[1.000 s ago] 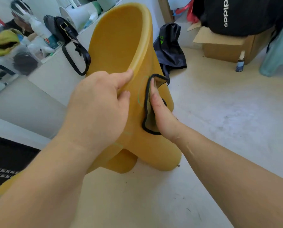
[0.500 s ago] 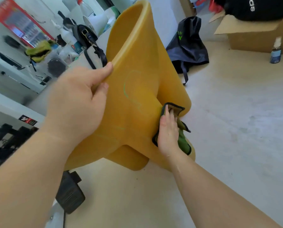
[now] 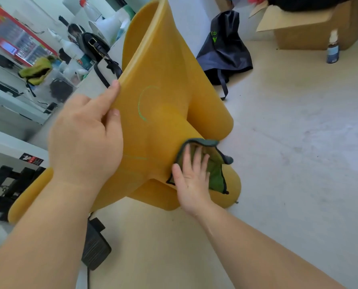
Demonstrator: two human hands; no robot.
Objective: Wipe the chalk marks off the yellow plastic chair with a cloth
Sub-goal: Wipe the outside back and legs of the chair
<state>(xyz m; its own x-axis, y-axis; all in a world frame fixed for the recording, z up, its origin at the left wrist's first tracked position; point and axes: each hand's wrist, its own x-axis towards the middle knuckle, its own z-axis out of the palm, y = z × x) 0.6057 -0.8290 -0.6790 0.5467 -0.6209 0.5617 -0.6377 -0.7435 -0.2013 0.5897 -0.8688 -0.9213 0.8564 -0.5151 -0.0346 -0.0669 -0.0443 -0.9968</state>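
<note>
On the left, my left hand (image 3: 84, 138) still clamps the rim of the yellow plastic chair (image 3: 159, 65), thumb stretched along the edge and fingers curled behind it, keeping the chair tipped over on the floor with its underside turned toward me; over the last second the chair has swung round so more of that broad yellow face shows. In the middle of that face the curved green chalk mark (image 3: 141, 104) sits untouched, and a fainter straight green line (image 3: 135, 157) lies below it, nearer to me. To the right, my right hand (image 3: 191, 176) has slid from up near the rim, where it was a second ago, down to the leg joint; it is now spread flat, fingers apart, pressing the green cloth (image 3: 214, 174) against the plastic rather than gripping it, with the cloth's dark hem flopping free on the far and right sides. I judge that this pass covered the right flank only, so the arc and the faint line are still to be wiped, and the cloth needs to travel back left and up to reach them.
</note>
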